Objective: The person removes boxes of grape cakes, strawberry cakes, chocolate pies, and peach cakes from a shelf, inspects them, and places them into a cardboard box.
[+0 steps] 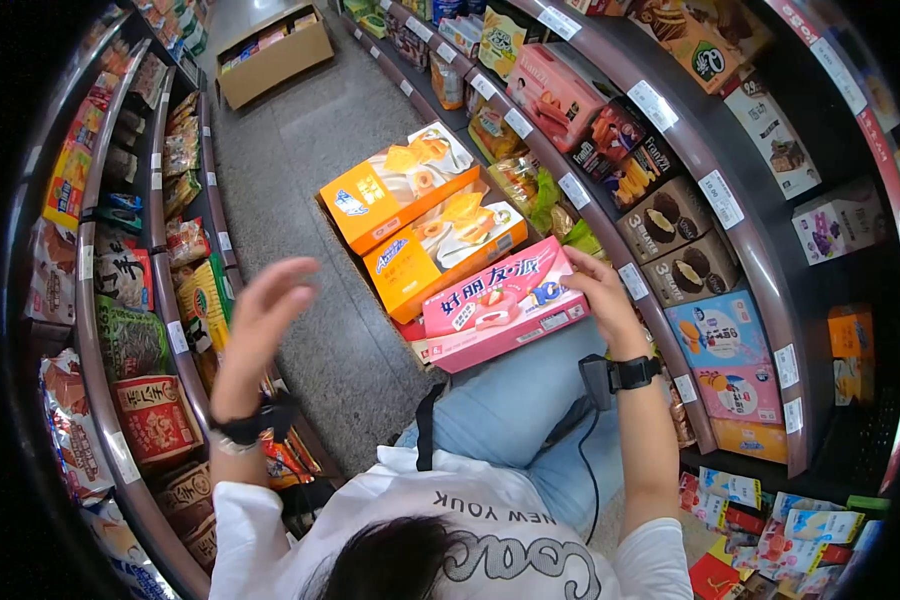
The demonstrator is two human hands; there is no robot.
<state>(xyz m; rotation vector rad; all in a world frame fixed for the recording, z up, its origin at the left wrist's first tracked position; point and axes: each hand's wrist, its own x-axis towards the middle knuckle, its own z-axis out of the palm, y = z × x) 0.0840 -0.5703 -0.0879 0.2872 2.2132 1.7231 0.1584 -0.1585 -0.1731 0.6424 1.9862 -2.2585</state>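
A pink snack box (505,305) with Chinese lettering lies tilted above my lap, at the near end of an open carton. My right hand (605,295) grips its right end, thumb on the top face. Raised over the aisle floor on the left, my left hand (275,300) is slightly blurred, fingers apart, touching nothing. Beyond the pink box, two orange boxes lie in the carton: a nearer one (445,255) and a farther one (395,190). Part of another pink or red package shows beneath the pink box's left end.
Curved shelves of packaged snacks line both sides, a left shelf edge (160,250) and a right shelf edge (710,190). Another open carton (275,75) stands on the grey floor (290,150) farther up the aisle. Small packets (770,520) hang at the lower right.
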